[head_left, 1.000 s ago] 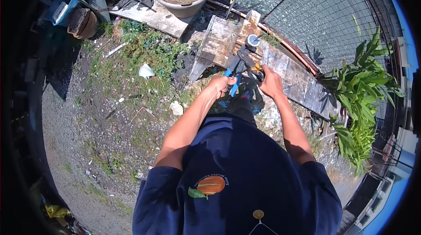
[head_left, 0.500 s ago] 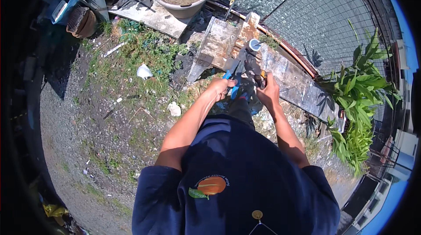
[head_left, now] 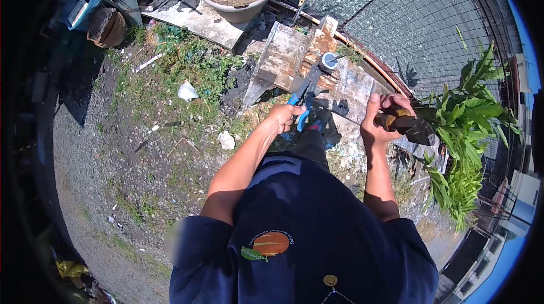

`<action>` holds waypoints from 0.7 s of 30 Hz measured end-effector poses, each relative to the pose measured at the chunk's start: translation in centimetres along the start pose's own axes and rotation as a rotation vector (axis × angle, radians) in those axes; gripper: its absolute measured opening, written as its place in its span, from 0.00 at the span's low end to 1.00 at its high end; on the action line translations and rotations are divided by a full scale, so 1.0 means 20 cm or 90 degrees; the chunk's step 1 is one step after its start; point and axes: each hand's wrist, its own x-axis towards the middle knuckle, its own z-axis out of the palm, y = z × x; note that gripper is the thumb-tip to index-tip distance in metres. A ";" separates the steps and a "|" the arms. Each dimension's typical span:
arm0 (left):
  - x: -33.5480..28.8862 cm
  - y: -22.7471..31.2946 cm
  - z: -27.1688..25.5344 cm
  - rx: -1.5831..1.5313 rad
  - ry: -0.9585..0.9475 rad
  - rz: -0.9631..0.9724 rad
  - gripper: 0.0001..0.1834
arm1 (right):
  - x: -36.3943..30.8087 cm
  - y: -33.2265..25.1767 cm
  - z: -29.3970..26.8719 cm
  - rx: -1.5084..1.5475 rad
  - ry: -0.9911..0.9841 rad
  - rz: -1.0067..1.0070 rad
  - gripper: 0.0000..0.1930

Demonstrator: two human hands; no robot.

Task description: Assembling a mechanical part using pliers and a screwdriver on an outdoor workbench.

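My left hand [head_left: 282,117] is closed round blue-handled pliers [head_left: 305,115], whose dark jaws reach up toward a white-rimmed round piece [head_left: 328,60]. Whether the jaws grip that piece or only overlap it, I cannot tell. A thin dark rod juts out of its right side. Off to the right, my right hand [head_left: 386,117] is raised with fingers wrapped round a black tool with a yellow-and-black handle [head_left: 416,127]. Its dark head points right, away from the bench, and its exact kind is unclear. A weathered wooden bench [head_left: 281,54] with a rusty block [head_left: 322,42] lies beneath the pliers.
A long worn plank [head_left: 362,97] runs right along a wire fence [head_left: 391,15]. Leafy plants [head_left: 467,128] grow at the right. A large planter [head_left: 235,9] stands behind, on a pale board [head_left: 209,23]. Gravel and weeds cover the ground [head_left: 141,151] at the left.
My right hand has moved right and away from the pliers, taking the black-and-yellow tool with it and turning its head to the right. My left hand stays nearly in place.
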 end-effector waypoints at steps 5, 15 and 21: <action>0.00 0.00 0.01 0.039 -0.011 -0.010 0.14 | -0.60 0.41 -0.03 -0.319 -0.620 0.348 0.22; 0.01 -0.01 0.03 0.061 0.041 -0.040 0.17 | -0.48 0.30 -0.04 -0.256 -0.390 0.338 0.23; 0.11 -0.08 -0.01 0.038 0.007 -0.016 0.17 | -0.17 0.33 0.16 0.020 -0.131 0.371 0.16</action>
